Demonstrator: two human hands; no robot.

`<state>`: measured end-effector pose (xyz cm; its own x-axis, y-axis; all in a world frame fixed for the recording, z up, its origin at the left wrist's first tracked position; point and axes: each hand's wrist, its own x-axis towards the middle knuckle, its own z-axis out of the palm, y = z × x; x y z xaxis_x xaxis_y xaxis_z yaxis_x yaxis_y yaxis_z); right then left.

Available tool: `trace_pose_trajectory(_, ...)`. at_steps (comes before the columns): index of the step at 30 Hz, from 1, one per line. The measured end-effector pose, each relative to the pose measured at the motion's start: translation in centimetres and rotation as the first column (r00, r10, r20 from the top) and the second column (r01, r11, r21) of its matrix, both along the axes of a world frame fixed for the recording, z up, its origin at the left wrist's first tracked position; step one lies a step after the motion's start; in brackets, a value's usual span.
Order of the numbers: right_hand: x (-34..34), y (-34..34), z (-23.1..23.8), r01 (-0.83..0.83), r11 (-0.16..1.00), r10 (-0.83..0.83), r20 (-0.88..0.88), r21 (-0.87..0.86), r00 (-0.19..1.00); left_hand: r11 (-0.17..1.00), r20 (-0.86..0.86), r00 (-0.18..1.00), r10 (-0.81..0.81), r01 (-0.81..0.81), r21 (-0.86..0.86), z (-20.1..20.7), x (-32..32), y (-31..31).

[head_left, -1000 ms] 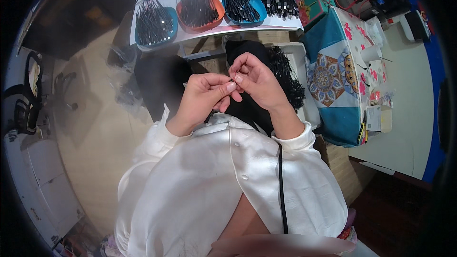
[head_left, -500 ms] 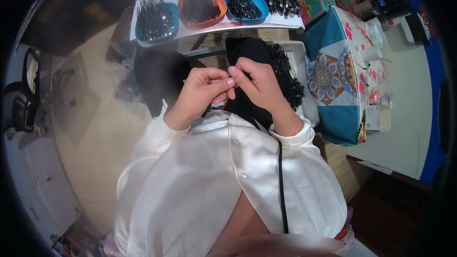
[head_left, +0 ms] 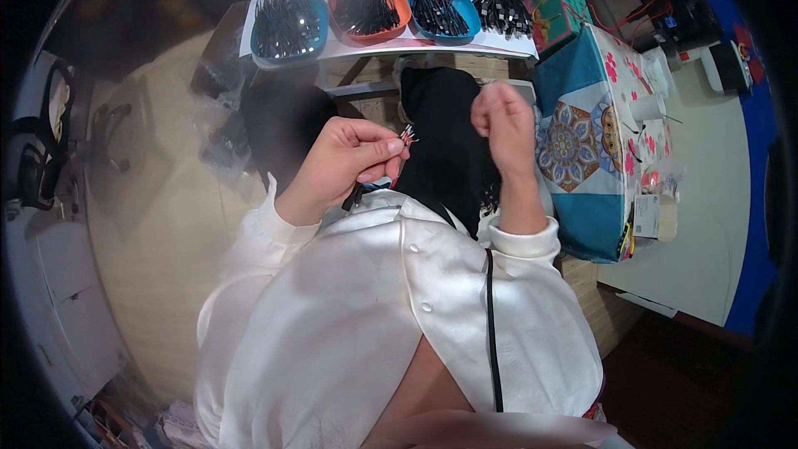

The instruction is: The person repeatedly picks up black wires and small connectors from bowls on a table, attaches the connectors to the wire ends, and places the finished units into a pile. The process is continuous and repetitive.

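Pinched between the thumb and fingers of my left hand [head_left: 353, 158] is a cable; its thin wire ends [head_left: 408, 135], some reddish and some pale, fan out past the fingertips. A short black length shows below that hand. My right hand [head_left: 504, 112] is raised apart from it, over the right side of my lap. Motion smears its curled fingers, and I cannot tell whether anything is in them. Beyond my knees, black cables with metal plugs fill a left blue tray [head_left: 322, 29], an orange tray [head_left: 405, 12] and a right blue tray [head_left: 472, 23].
More loose black cables [head_left: 505, 12] lie beside the right tray on the white table [head_left: 349, 54]. A green box [head_left: 559, 10] stands at that corner. To my right is a stand under a patterned cloth [head_left: 573, 145]. Clear plastic bags [head_left: 220, 137] lie on the left.
My right hand has parted from the left and moved right and slightly up. The wire ends in my left hand now show. My left hand stays nearly in place.
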<state>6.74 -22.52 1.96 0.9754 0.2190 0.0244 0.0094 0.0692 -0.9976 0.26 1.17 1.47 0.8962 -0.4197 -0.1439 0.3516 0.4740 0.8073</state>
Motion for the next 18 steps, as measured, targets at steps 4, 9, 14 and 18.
trace_pose_trajectory(4, -1.6, -0.5, 2.0, -0.097, 0.748, 0.465, 0.413, -0.657, 0.783, 0.997, -0.017, 0.998, -0.059, 0.059, 0.043, 0.0, 0.3, 0.1)
trace_pose_trajectory(9, -1.6, 1.0, 3.2, -0.02, 0.753, 0.572, 0.64, -0.657, 0.512, 0.986, -0.035, 0.989, -0.147, 0.149, 0.069, 0.4, 0.7, 0.1)
trace_pose_trajectory(14, -1.1, 1.4, 3.3, -0.015, 0.785, 0.565, 0.706, -0.619, 0.426, 0.979, -0.05, 0.98, -0.192, 0.195, 0.055, 0.7, 0.9, 0.0)
trace_pose_trajectory(18, -1.2, 1.2, 3.2, -0.053, 0.768, 0.603, 0.694, -0.638, 0.392, 0.965, -0.044, 0.976, -0.212, 0.216, 0.151, 0.7, 0.8, -0.1)
